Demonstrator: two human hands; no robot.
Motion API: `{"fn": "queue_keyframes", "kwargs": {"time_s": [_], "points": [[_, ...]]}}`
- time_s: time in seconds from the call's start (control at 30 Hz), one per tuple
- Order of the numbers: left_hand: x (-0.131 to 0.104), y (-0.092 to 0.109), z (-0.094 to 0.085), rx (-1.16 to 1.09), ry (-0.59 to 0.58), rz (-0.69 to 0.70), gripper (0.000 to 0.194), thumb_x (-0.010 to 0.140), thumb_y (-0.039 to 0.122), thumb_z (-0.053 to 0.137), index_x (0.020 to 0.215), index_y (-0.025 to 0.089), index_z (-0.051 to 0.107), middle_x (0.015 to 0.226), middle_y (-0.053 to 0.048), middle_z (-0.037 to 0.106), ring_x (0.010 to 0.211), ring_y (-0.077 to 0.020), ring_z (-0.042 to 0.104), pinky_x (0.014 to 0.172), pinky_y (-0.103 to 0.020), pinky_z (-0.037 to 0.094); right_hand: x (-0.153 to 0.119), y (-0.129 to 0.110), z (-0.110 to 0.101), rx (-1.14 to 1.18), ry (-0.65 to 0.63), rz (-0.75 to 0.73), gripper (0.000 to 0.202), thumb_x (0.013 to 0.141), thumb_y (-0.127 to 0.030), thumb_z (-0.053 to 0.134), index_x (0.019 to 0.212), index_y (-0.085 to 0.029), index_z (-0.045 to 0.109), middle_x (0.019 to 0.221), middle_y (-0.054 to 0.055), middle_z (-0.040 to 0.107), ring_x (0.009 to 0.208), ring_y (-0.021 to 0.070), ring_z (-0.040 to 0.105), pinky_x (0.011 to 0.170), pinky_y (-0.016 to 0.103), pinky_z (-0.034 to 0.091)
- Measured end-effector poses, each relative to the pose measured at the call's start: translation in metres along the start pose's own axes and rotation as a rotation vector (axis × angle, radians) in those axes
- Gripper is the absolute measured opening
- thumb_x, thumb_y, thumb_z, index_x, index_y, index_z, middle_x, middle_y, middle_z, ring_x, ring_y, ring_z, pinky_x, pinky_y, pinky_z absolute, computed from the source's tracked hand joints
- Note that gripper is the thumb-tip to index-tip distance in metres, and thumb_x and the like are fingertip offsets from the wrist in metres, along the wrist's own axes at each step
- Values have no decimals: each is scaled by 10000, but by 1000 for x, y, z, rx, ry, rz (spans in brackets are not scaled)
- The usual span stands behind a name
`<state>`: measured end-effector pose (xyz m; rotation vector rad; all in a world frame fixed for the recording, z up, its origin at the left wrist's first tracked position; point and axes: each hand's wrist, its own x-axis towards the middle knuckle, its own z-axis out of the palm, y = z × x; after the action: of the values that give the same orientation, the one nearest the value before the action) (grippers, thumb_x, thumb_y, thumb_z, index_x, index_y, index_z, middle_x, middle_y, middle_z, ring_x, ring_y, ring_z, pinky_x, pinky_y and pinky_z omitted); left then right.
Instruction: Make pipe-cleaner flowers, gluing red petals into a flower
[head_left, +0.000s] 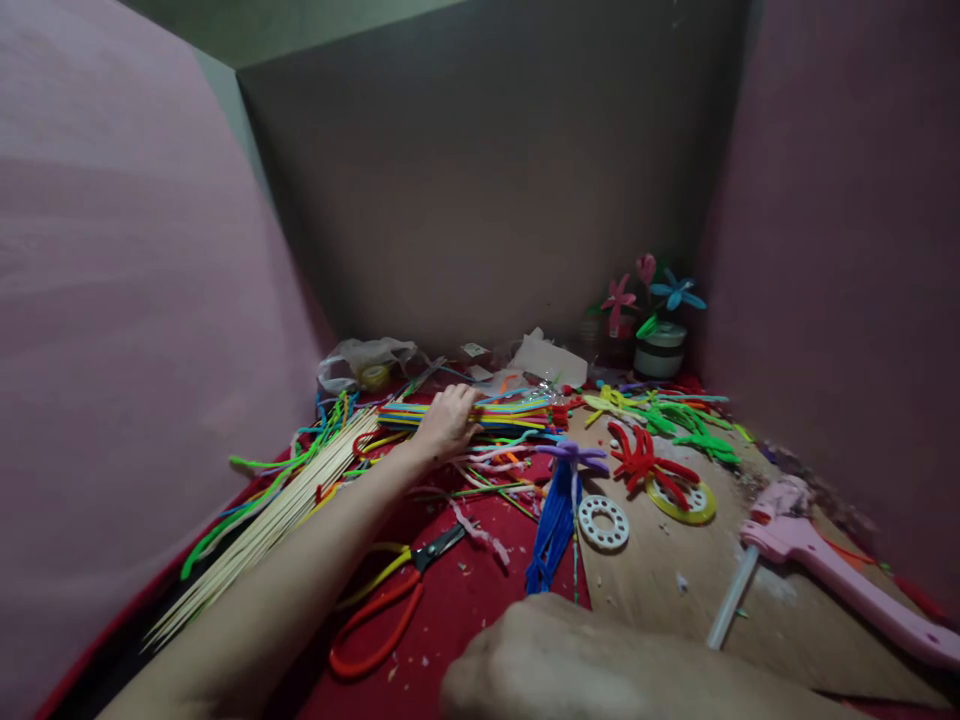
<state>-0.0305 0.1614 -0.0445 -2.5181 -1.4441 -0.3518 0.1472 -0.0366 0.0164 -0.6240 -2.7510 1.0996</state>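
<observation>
My left hand reaches out over a bundle of multicoloured pipe cleaners, its fingers curled down onto them. Near the bottom edge, my right hand is curled with its back towards me, and whatever its fingers hold is hidden. Just beyond it lie blue pipe cleaners and a purple pipe-cleaner flower. Between my arms rest scissors with red and yellow handles. A pink fuzzy strip lies near their blades.
Bamboo sticks lie at the left. On the right are a white ring with holes, a yellow-rimmed ring, red pipe cleaners and a pink glue gun. A flower pot stands at the back; walls enclose three sides.
</observation>
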Motion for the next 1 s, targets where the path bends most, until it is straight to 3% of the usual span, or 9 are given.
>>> {"fn": "queue_keyframes", "kwargs": {"time_s": [0.07,0.17,0.3,0.43,0.5,0.67,0.87,1.0], "points": [[5,3,5,-40,-32,23,448,708,275,606,1136,189,505,1128,-82,545,1031,-235,454,881,-355,345,3,2,-3,-21,9,14,150,837,-242,514,887,-160,628,850,43,638,685,124,578,592,245,459],[13,4,12,-111,-79,10,347,704,255,599,1044,186,576,1046,-77,598,994,-235,491,881,-352,345,4,7,-12,-62,93,87,157,789,-151,501,787,-159,657,691,22,640,574,97,529,509,201,374],[21,-6,7,-250,-122,-43,256,703,275,573,938,196,635,910,-28,644,873,-199,547,798,-287,392,-3,29,-44,-115,419,266,206,775,-157,480,825,-152,680,677,23,643,588,95,515,517,192,354],[20,-14,-6,-393,-134,-76,301,683,322,553,933,189,655,853,13,654,801,-172,560,726,-235,413,-8,77,-87,-138,749,513,177,721,-162,534,759,-133,705,583,23,628,506,95,506,468,191,356],[17,-15,-9,-454,-121,-90,322,680,334,537,935,179,658,857,17,653,805,-172,561,722,-231,417,-5,101,-100,-154,843,626,191,705,-147,540,786,-136,713,566,21,630,440,84,487,428,190,346],[13,-13,-8,-566,-74,-112,359,683,351,517,960,168,653,876,4,655,839,-183,565,749,-240,424,12,130,-105,-226,854,690,175,684,-161,578,772,-136,727,516,26,626,443,97,517,425,189,351],[9,-14,-2,-613,-30,-114,362,697,348,512,987,180,647,912,2,657,846,-177,566,754,-237,424,33,129,-96,-367,812,681,177,672,-191,599,788,-171,731,638,32,677,573,121,578,500,191,377],[7,-15,-2,-603,-14,-116,339,701,351,516,964,183,651,896,-1,656,840,-180,565,736,-235,421,42,129,-91,-509,793,684,204,712,-294,595,842,-213,730,695,44,698,634,149,604,537,216,381]]}}
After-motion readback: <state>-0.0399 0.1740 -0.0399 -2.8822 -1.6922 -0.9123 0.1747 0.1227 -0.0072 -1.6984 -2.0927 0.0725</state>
